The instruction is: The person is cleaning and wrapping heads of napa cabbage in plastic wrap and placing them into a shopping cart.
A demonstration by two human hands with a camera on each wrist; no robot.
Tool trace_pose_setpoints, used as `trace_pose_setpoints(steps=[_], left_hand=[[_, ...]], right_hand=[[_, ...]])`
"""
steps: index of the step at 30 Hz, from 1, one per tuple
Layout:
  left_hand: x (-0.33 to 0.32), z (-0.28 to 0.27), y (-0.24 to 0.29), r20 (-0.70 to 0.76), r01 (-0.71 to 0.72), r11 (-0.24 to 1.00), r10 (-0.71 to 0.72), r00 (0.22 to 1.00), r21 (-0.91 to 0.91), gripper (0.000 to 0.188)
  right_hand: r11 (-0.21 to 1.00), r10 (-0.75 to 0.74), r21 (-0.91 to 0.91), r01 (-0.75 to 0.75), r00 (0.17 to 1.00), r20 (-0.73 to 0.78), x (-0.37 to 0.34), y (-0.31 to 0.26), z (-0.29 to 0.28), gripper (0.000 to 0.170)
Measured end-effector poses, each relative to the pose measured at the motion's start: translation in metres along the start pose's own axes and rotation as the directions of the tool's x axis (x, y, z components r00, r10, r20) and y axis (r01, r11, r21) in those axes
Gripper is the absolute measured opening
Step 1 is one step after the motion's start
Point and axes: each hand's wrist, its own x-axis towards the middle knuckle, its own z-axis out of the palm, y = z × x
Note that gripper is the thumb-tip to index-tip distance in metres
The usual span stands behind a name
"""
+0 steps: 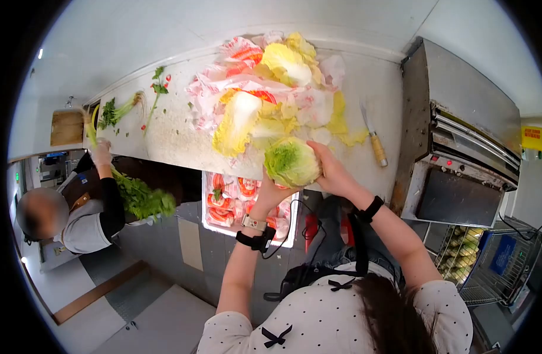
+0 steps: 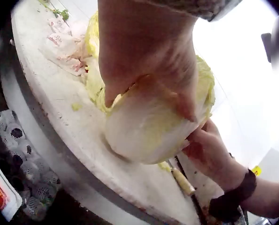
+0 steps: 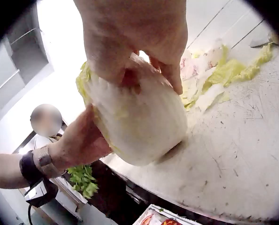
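A pale green napa cabbage (image 1: 292,161) is held between both hands at the front edge of the counter. The left hand (image 1: 272,193) grips it from the left and below; in the left wrist view the left hand (image 2: 149,56) curls over the cabbage (image 2: 149,126). On the other side the right hand (image 1: 333,171) has its fingers round it, and in the right wrist view the right hand (image 3: 134,47) lies across the top of the cabbage (image 3: 139,117). Behind it are two trimmed cabbages (image 1: 244,115), loose yellow leaves (image 1: 338,118) and crumpled printed wrappers (image 1: 209,91).
A wooden-handled knife (image 1: 378,148) lies right on the counter (image 1: 176,130), near a metal appliance (image 1: 459,194). Below the edge stands a white box (image 1: 209,227) of wrapped red-and-white packages. At the left, another person (image 1: 91,221) holds leafy greens (image 1: 141,197). A wire cart (image 1: 495,259) stands lower right.
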Motion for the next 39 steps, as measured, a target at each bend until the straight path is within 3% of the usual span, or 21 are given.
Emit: trace_pose_setpoints(steps=[3,4,7,10,13,16,19,22,28,31,34,37,39], left_hand=[[-0.002,0.01,0.06,-0.178,-0.131,0.948,0.081,0.981,-0.289,0.108],[0.001,0.009,0.07,-0.205,-0.194,0.944,0.141,0.969,-0.266,0.107],[0.006,0.001,0.061,-0.177,-0.102,0.985,0.076,0.981,-0.141,0.094],[0.009,0.006,0.062,-0.203,-0.114,0.988,0.091,0.975,-0.107,0.084],[0.01,0.01,0.059,-0.259,-0.164,0.97,0.114,0.959,-0.181,0.081],[0.009,0.008,0.055,-0.268,-0.208,0.954,0.147,0.952,-0.215,0.085],[0.008,0.016,0.061,-0.286,-0.22,0.975,0.208,0.935,-0.01,0.093],[0.007,0.019,0.06,-0.29,-0.155,0.987,0.136,0.947,-0.046,0.098],[0.004,0.02,0.062,-0.335,-0.165,0.985,0.169,0.927,0.042,0.099],[0.001,0.017,0.063,-0.304,-0.168,0.976,0.204,0.93,0.14,0.1],[0.003,0.007,0.064,-0.247,-0.186,0.929,0.271,0.93,0.319,0.1],[-0.003,0.006,0.066,-0.246,-0.176,0.941,0.251,0.936,0.289,0.101],[-0.008,0.007,0.063,-0.264,-0.163,0.957,0.226,0.938,0.241,0.1]], right_hand=[[0.981,-0.025,-0.195,0.02,0.999,-0.02,0.001,-0.012,-0.006,0.072],[0.96,-0.034,-0.279,0.026,0.999,-0.026,0.002,-0.018,-0.008,0.073],[0.972,0.014,-0.235,-0.023,0.999,-0.04,-0.003,-0.044,-0.012,0.073],[0.944,-0.161,-0.314,0.099,0.971,-0.179,-0.005,-0.038,0.004,0.086],[0.896,-0.251,-0.424,0.135,0.94,-0.232,-0.005,-0.028,0.01,0.081],[0.811,-0.454,-0.497,0.309,0.867,-0.203,-0.005,-0.019,0.014,0.057],[0.774,-0.513,-0.528,0.35,0.835,-0.199,-0.006,-0.013,0.014,0.047],[0.783,-0.547,-0.49,0.383,0.799,-0.249,-0.008,0.001,0.017,0.044],[0.923,-0.376,-0.276,0.268,0.778,-0.504,-0.009,0.011,0.023,0.05],[0.951,-0.284,-0.251,0.181,0.832,-0.476,-0.006,-0.006,0.018,0.057],[0.994,-0.098,-0.087,0.065,0.889,-0.447,-0.003,-0.014,0.017,0.06],[0.998,-0.049,-0.055,0.033,0.946,-0.322,-0.008,-0.011,0.015,0.059],[0.999,0.04,0.016,-0.036,0.935,-0.352,-0.009,-0.012,0.015,0.054]])
